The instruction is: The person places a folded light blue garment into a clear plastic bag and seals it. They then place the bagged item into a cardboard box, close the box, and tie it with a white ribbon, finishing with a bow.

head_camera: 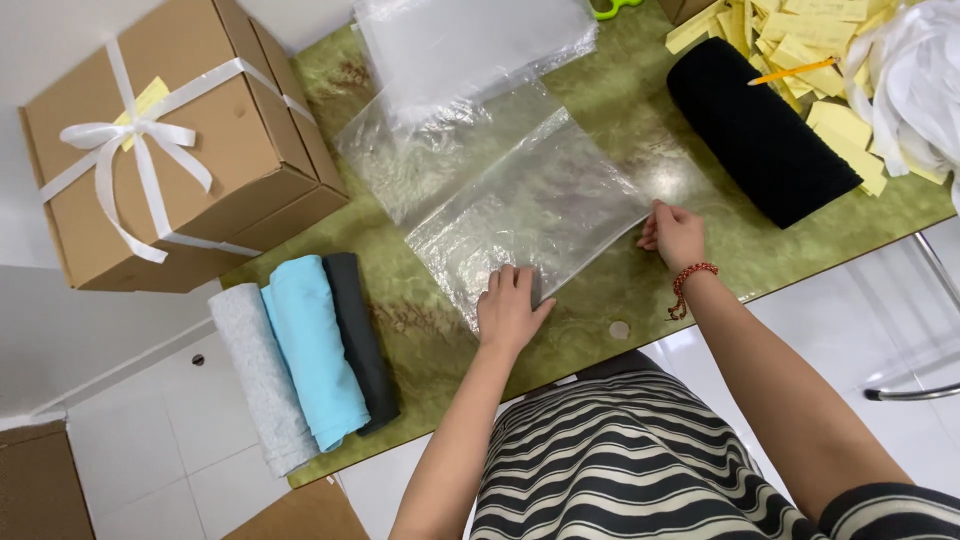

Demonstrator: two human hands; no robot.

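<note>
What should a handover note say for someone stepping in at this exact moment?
Left hand: flat, palm down on the near edge of the top clear plastic bag.
Right hand: fingertips pinching that bag's right corner.
Bag lies flat and looks unfilled on the green table, over other clear bags.
Three rolled garments, grey, light blue and dark, wait at the table's left edge; a black roll lies top right.

Green scissors (612,7) cut off at table's far edge; white ribbon heap (915,75) cropped at right corner; small round object (620,329) near front edge unidentifiable.
</note>
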